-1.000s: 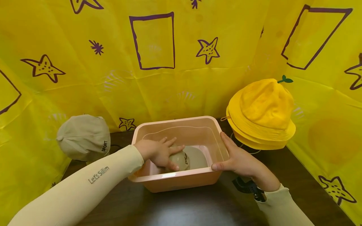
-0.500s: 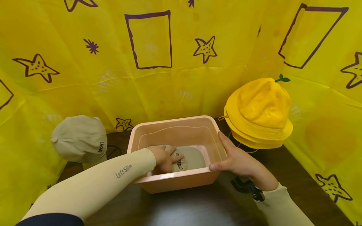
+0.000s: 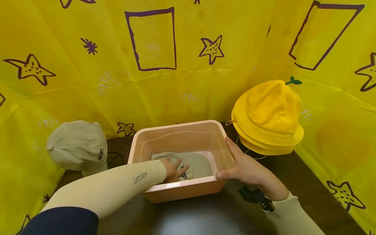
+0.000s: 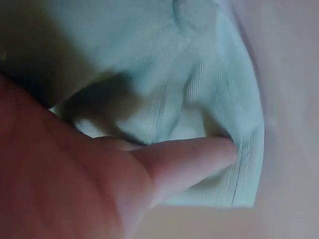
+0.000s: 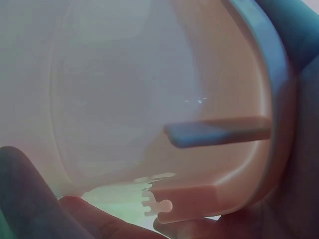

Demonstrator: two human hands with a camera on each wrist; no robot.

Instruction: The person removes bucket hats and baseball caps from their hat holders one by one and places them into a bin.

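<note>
Cap point(image 3: 199, 163) is lying under the left hand point(image 3: 172, 170), whose fingers are resting spread on it, as far as the dim wrist view is showing; rightward, the right hand point(image 3: 251, 168) is gripping the corner of the pink tub point(image 3: 188, 191) surrounding the cap.

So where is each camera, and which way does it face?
Head: worn on the head, looking forward and down at the pink tub and the cap inside it; left hand, right hand and sleeves show.
Left wrist: worn there, looking at the cap close up; part of the left hand shows.
Right wrist: worn there, looking at the tub close up; parts of the right hand show.
Head and left wrist views share the cap.
</note>
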